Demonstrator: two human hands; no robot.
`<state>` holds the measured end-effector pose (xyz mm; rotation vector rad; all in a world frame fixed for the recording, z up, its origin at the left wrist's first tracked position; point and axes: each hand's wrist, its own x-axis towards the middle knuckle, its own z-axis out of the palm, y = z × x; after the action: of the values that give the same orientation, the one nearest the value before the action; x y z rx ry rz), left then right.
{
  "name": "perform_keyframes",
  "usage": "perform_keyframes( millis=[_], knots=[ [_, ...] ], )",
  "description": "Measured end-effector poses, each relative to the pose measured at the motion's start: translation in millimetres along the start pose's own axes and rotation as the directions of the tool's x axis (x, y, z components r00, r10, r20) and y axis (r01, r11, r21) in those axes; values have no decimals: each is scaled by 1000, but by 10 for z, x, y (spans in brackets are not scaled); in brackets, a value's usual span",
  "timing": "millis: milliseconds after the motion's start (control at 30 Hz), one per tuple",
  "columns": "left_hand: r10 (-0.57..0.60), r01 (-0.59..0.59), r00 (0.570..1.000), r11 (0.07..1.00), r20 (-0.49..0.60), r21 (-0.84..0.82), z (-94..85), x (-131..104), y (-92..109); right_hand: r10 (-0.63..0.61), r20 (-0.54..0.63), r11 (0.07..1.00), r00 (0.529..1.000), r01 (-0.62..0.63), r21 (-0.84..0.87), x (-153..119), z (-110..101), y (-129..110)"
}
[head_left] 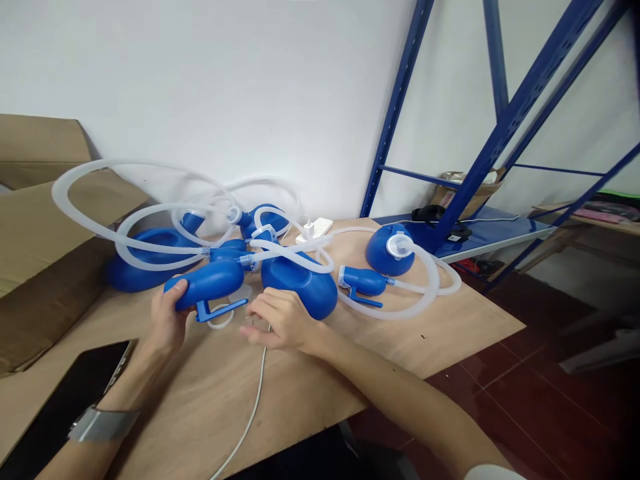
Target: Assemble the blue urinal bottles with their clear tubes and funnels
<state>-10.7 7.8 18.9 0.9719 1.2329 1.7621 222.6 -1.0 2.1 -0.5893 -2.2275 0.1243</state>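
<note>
Left hand (pixel 169 319) grips a blue, elongated, rounded plastic piece with a side lever (pixel 210 288), above the light-brown wooden table (pixel 310 383). Right hand (pixel 283 321) is beside the lever's tip, thumb and fingers narrowly spaced; whether it holds anything cannot be told. Translucent white flexible hoses (pixel 67 190) loop behind.

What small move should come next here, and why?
Probably the right hand should pinch the blue lever: the left hand holds the blue piece that carries it, and the lever's free end points toward the nearby right hand.
</note>
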Motion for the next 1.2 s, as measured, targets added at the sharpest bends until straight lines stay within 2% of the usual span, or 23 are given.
perform_keyframes(
  millis=[33, 100, 200, 333, 467, 533, 633, 800, 1000, 1100, 1200],
  knots=[
    [5, -5, 1000, 1000, -18, -8, -11, 14, 10, 140, 4, 986, 990, -139, 96, 14, -8, -37],
    [5, -6, 1000, 1000, -28, -21, -17, -2, 28, 367, 31, 892, 930, -361, 272, 45, -22, -98],
    [-9, 10, 1000, 1000, 30, -20, -2, -98, 53, 508, 62, 751, 859, -477, 456, 84, -2, -130],
    [-7, 6, 995, 1000, 96, 6, 9, -191, 69, 542, 46, 651, 839, -454, 608, 103, 75, -78],
    [56, -60, 994, 997, 92, 42, 5, -165, 46, 550, 17, 632, 835, -429, 645, 114, 101, -23],
    [85, -91, 991, 994, 99, 59, -2, -143, 28, 565, 40, 586, 824, -435, 683, 122, 104, -21],
    [107, -120, 985, 989, 132, 91, -29, -132, 5, 597, 83, 455, 798, -422, 784, 139, 126, -36],
    [135, -163, 977, 973, 165, 165, -111, -129, -18, 582, 171, 275, 795, -390, 879, 176, 137, -34],
    [215, -245, 967, 932, 136, 266, -196, -52, -1, 571, 283, 169, 770, -448, 878, 190, 64, 22],
    [241, -274, 960, 910, 141, 310, -239, -16, 2, 617, 301, 111, 727, -459, 881, 203, 65, 36],
    [267, -309, 950, 875, 163, 372, -260, -26, -14, 716, 269, -62, 644, -326, 943, 271, 42, -1]
  ],
)
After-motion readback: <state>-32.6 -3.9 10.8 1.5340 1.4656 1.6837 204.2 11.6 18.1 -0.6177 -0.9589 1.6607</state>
